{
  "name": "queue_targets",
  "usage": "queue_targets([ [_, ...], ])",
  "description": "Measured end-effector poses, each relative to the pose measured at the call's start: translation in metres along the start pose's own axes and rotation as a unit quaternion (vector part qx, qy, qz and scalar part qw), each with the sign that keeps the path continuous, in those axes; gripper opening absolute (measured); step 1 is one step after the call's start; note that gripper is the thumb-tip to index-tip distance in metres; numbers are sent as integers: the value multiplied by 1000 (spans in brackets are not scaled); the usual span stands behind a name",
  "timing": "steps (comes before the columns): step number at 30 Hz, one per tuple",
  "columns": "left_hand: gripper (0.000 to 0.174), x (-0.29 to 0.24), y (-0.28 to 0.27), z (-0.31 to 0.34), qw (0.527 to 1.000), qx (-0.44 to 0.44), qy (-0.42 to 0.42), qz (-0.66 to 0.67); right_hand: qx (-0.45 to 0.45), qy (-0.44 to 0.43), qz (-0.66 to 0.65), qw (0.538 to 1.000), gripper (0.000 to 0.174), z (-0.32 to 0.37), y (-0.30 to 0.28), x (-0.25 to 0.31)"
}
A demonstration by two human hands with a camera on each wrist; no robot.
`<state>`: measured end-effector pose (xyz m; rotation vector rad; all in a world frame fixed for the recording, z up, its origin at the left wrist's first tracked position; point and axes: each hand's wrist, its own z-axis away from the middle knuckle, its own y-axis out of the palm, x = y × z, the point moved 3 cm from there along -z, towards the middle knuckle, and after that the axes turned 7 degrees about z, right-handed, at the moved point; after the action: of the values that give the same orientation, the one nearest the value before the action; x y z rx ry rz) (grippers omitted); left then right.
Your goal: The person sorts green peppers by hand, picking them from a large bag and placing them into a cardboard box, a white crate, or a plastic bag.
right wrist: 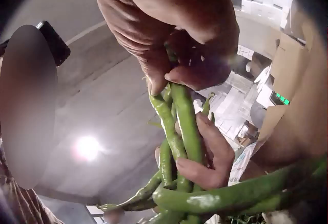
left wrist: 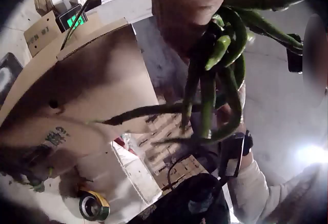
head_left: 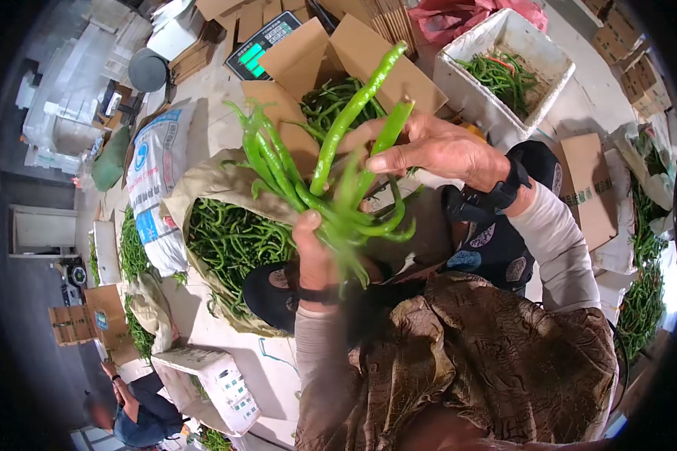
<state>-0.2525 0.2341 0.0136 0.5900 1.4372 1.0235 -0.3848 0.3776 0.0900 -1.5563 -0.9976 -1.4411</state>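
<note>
A bunch of long green peppers (head_left: 282,169) spreads out from my left hand (head_left: 314,248), whose fingers and thumb curl round it. My right hand (head_left: 447,150) pinches pepper stems at the upper right of the bunch. In the right wrist view the right hand (right wrist: 174,29) holds two upright peppers (right wrist: 187,121) by their ends, above the left hand's fingers (right wrist: 212,157). The left wrist view shows the left hand (left wrist: 187,8) closed on the bunch, with several peppers (left wrist: 207,101) hanging below it.
An open sack of peppers (head_left: 237,240) lies at the left. Behind the hands stand a cardboard box (head_left: 297,56) with peppers, a scale (head_left: 259,49) with a green display and a white foam box (head_left: 557,71). A seated person (head_left: 147,402) is at lower left.
</note>
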Motion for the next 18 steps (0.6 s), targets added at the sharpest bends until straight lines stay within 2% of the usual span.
queue_targets([
  [1,51,2,0,-2,1000,4,-4,1,11,8,-8,1000,44,1,-1,-3],
  [2,48,4,3,-5,998,59,-14,30,13,-19,-63,998,42,-2,2,-8],
  [3,45,6,4,-6,992,112,-23,59,8,-18,-61,998,42,-1,5,-9],
  [5,41,8,4,-5,992,106,-29,63,-49,4,-101,994,40,-1,11,-6],
  [6,41,10,6,-3,997,63,-11,42,-55,-33,-115,991,36,-6,10,-20],
  [7,41,10,6,-2,1000,19,7,21,-56,-33,-117,991,36,-7,9,-20],
  [8,41,9,2,-2,1000,18,5,21,-81,-8,-106,991,34,-8,7,-22],
  [10,41,9,-8,-4,995,53,-53,64,-128,13,-119,984,28,-8,7,-19],
  [11,41,9,-10,-5,995,53,-52,65,-128,14,-119,985,28,-7,6,-17],
  [13,40,10,-8,-7,984,118,-93,93,-145,-9,-105,984,29,-7,5,-12],
  [14,40,11,-12,-9,985,111,-93,93,-164,9,-90,982,29,-6,1,-8],
  [15,38,13,-14,-12,978,150,-87,116,-184,30,-77,979,29,-5,-5,-8],
  [16,37,15,-17,-15,970,183,-81,140,-223,-9,-122,967,29,-9,-14,-15],
  [17,32,20,-14,-10,980,131,-77,129,-224,-114,185,950,33,6,-29,6],
  [18,34,26,-17,-9,979,117,-90,143,-206,-144,423,870,40,8,-54,-8],
])
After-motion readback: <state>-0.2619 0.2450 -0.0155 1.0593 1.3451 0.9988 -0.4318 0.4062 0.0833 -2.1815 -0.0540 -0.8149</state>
